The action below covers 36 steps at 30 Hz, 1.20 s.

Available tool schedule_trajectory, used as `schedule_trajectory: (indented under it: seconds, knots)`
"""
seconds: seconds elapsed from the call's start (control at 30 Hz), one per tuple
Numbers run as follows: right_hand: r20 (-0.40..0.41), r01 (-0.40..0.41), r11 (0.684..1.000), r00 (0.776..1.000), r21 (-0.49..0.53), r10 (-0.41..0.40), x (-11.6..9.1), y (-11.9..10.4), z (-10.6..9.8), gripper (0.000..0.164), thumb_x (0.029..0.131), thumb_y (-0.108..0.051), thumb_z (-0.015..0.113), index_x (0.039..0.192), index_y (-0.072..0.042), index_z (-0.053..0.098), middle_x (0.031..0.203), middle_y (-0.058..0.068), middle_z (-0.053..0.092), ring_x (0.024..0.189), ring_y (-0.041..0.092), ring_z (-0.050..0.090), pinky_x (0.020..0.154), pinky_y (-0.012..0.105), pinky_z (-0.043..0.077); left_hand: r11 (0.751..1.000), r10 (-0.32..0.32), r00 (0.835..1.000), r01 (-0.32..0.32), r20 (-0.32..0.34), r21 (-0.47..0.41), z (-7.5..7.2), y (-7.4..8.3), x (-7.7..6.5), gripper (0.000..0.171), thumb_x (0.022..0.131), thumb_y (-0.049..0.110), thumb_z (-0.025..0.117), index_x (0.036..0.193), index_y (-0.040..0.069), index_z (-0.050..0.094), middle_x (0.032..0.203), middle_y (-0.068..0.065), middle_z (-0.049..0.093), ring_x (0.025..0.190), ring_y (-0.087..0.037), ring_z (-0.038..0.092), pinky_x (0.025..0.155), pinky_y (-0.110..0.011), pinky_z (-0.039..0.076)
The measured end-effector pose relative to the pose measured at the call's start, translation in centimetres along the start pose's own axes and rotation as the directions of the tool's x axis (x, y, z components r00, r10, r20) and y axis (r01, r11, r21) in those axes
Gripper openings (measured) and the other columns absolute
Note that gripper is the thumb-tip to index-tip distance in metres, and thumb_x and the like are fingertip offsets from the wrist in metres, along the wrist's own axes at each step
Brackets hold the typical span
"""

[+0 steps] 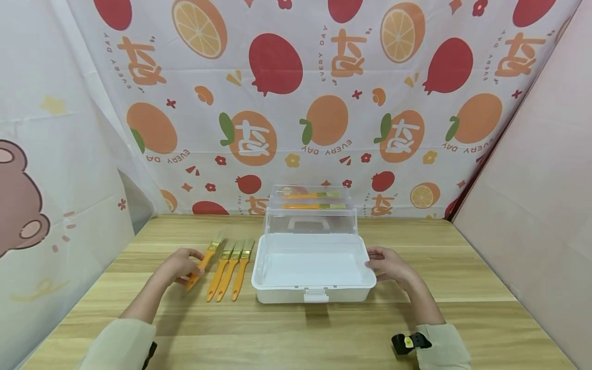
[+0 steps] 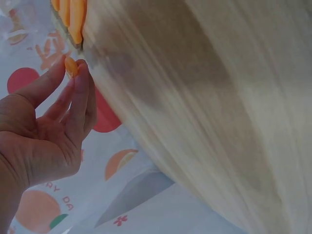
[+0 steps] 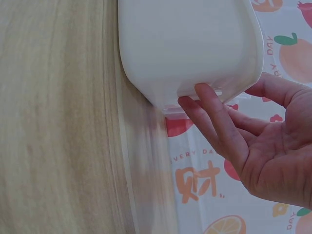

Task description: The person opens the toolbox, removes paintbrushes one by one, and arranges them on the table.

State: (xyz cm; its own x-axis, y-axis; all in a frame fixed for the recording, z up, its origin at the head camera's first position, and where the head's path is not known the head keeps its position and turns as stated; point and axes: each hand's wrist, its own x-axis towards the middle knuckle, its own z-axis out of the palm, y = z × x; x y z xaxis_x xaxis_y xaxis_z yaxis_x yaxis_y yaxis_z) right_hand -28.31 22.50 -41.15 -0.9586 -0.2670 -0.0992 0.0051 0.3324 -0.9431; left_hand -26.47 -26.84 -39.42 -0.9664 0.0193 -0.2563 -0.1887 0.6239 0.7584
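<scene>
Thumb and fingertips of my left hand pinch the orange handle of a paintbrush, its bristles pointing away from me. In the left wrist view only the handle end shows between the fingers. Three more paintbrushes lie side by side to its right, bristles at the far end. A white plastic storage box stands in the middle with its clear lid raised. My right hand holds the box's right end, with fingertips against its side wall and the thumb at the rim.
Two orange-handled paintbrushes show up in the raised lid's clear compartments. The box has a white latch on its front. Behind the wooden table hangs a fruit-print cloth; pale cloth panels flank it.
</scene>
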Motion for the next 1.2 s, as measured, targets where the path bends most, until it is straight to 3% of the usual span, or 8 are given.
schedule_trajectory:
  seconds: [0.57, 1.2]
  knots:
    - [-0.021, -0.01, 1.0, 1.0, -0.013, 0.01, 0.0, 0.2, 0.2, 0.049, 0.088, -0.007, 0.057, 0.13, 0.011, 0.038, 0.122, 0.026, 0.048, 0.098, 0.028, 0.055, 0.071, 0.045, 0.051, 0.997, -0.045, 0.999, 0.047, -0.026, 0.063, 1.5, -0.7, -0.1, 0.035, 0.081, -0.006, 0.061, 0.112, -0.014, 0.046, 0.084, -0.016, 0.052, 0.073, -0.023, 0.053, 0.058, -0.034, 0.05]
    - [-0.028, 0.003, 1.0, 1.0, -0.007, -0.003, -0.1, 0.3, 0.2, 0.048, 0.088, -0.005, 0.057, 0.129, 0.012, 0.039, 0.12, 0.024, 0.05, 0.098, 0.027, 0.056, 0.07, 0.043, 0.052, 0.992, -0.002, 0.999, 0.007, -0.041, 0.124, 2.4, -0.6, 0.1, 0.038, 0.078, -0.005, 0.064, 0.109, -0.015, 0.045, 0.087, -0.02, 0.051, 0.07, -0.024, 0.054, 0.056, -0.034, 0.051]
